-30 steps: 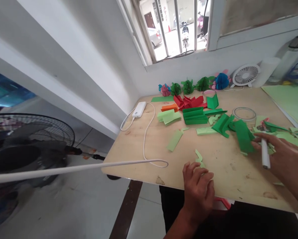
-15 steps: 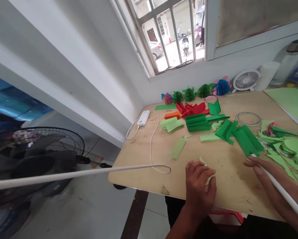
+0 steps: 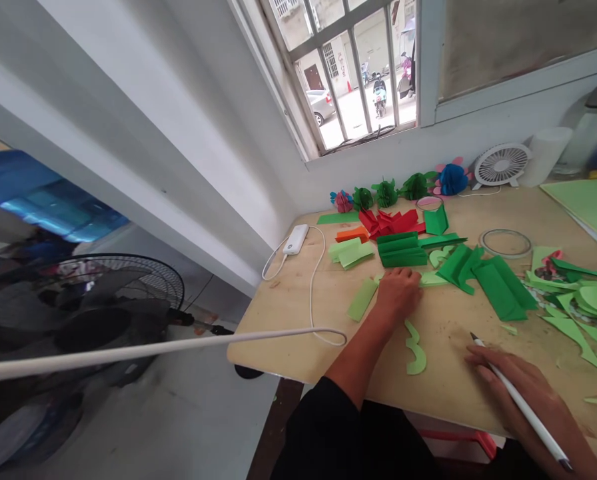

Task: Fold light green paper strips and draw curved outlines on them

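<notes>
My left hand (image 3: 401,293) reaches across the table with its fingers curled over the left end of a light green paper strip (image 3: 434,279), its fingertips partly hidden. Closed around a white pen (image 3: 521,403), my right hand (image 3: 538,393) rests near the front edge, with the dark pen tip just above or on the wood. Between the hands lies a wavy light green paper cutout (image 3: 416,353). Another light green strip (image 3: 362,300) is left of my left hand. Folded dark green papers (image 3: 503,290) lie beyond the pen.
Light green scraps (image 3: 578,320) pile up at the right. Red folded paper (image 3: 391,223) and paper figures (image 3: 386,193) line the back, near a small white fan (image 3: 502,165) and a tape roll (image 3: 506,243). A white power bank (image 3: 296,239) with its cable lies left.
My left hand has left the wavy cutout, now uncovered, and moved forward to the light green strip. My right hand, still holding the pen, has drawn left and back from the dark green paper.
</notes>
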The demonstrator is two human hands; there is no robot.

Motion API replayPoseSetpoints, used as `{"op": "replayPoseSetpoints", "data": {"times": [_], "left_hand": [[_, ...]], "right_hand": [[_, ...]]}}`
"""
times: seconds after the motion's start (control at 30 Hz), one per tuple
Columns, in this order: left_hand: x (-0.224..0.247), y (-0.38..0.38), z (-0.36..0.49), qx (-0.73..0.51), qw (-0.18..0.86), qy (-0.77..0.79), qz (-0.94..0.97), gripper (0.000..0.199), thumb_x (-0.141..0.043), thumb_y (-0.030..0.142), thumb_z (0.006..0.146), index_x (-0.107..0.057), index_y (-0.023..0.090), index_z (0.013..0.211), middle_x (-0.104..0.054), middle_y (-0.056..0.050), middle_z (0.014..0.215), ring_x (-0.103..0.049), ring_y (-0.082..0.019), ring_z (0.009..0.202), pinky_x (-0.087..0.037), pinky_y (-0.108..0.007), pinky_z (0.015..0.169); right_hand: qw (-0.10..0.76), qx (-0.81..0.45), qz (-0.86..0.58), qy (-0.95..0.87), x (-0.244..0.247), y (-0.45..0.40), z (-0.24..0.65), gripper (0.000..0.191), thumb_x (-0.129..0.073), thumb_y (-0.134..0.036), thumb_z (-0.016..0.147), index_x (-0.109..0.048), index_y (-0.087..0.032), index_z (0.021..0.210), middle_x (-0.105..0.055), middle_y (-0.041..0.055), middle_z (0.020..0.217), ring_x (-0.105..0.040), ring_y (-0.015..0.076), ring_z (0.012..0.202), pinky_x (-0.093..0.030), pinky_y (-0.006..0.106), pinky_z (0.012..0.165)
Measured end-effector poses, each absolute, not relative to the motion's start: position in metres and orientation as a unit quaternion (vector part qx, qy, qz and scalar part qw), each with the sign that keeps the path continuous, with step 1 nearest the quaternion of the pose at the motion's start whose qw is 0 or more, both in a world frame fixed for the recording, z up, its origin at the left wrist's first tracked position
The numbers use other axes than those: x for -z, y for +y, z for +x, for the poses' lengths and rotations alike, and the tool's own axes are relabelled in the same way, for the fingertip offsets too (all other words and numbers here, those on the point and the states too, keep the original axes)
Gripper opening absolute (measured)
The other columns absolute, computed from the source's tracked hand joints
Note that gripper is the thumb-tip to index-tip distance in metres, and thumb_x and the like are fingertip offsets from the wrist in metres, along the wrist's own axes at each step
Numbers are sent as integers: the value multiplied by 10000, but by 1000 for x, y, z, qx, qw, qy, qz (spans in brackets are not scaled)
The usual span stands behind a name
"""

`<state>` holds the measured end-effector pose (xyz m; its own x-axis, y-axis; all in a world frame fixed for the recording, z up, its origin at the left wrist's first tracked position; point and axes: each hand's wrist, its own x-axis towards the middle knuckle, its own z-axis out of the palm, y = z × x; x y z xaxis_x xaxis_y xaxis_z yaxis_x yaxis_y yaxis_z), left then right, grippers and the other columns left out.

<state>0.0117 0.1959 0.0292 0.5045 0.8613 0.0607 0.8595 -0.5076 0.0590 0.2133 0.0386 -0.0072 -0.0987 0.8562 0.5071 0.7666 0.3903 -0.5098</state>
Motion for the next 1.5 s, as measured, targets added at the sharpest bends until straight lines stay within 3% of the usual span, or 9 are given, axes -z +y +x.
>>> {"op": "replayPoseSetpoints", "data": {"times": [0.27, 0.6, 1.07, 1.33, 1.5], "left_hand": [[-24, 205, 11, 55, -19, 477, 877, 340, -615, 366, 961, -602, 157, 1229, -636, -87, 1220, -649, -209, 1055, -572, -422, 898], [-35, 206, 22, 51, -43, 484, 873, 349, -613, 364, 963, -591, 159, 1244, -633, -87, 1219, -649, -208, 1051, -576, -415, 885], [-38, 210, 32, 89, -9, 474, 876, 352, -617, 373, 960, -597, 157, 1237, -633, -89, 1223, -650, -208, 1050, -574, -418, 890], [-45, 193, 71, 31, 8, 521, 853, 272, -611, 341, 968, -629, 138, 1149, -678, -62, 1081, -677, -165, 915, -594, -350, 794], [-46, 188, 87, -24, 23, 518, 855, 157, -522, 144, 965, -669, 126, 1019, -728, -90, 945, -717, -198, 849, -557, -298, 681]], "right_hand": [[405, -42, -529, -744, 6, 39, 210, 344, -495, -498, 923, -726, -277, 1052, -775, 34, 1020, -732, 192, 913, -606, 333, 771], [394, -89, -570, -715, 10, 36, 207, 385, -464, -531, 919, -736, -280, 1026, -767, 46, 1037, -721, 204, 969, -596, 362, 830], [399, -79, -546, -732, 0, 39, 208, 372, -470, -509, 925, -735, -264, 1016, -774, 45, 1003, -734, 204, 917, -608, 344, 781], [403, -63, -540, -736, 5, 40, 210, 384, -471, -522, 925, -724, -254, 1029, -772, 43, 983, -728, 202, 899, -596, 348, 770], [388, -68, -540, -744, 6, 42, 213, 425, -464, -566, 913, -727, -253, 1030, -772, 50, 979, -727, 201, 893, -587, 343, 760]]}}
